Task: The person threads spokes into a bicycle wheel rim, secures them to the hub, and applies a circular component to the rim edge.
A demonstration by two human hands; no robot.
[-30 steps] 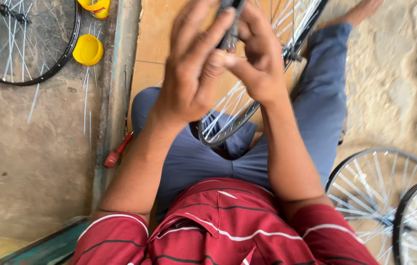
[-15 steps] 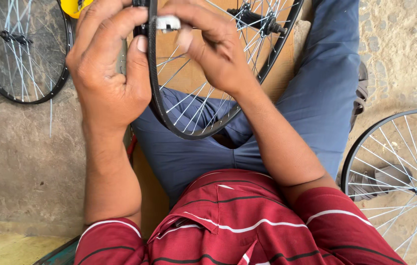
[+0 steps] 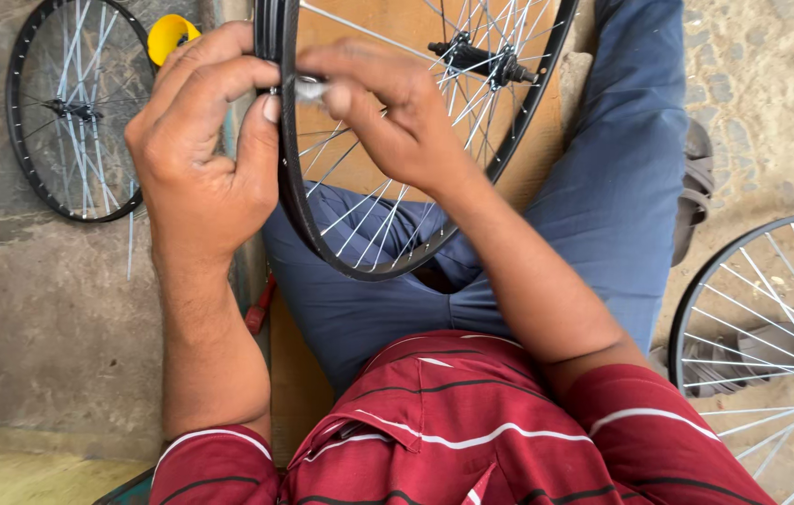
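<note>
A black bicycle wheel rim with silver spokes and a dark hub stands upright over my lap. My left hand wraps around the rim near its top, thumb pressed on the inner edge. My right hand reaches through the spokes and pinches a small silver tool against the rim, right beside my left thumb. My legs in blue trousers lie under the wheel.
A second spoked wheel lies flat on the concrete at the left, with a yellow cup near it. Another wheel lies at the right over a sandal. A red-handled tool lies by my left thigh.
The view has tilted down and the wheel has risen in front of me. Both hands have stayed on the rim's top, with the right fingers working the small silver tool.
</note>
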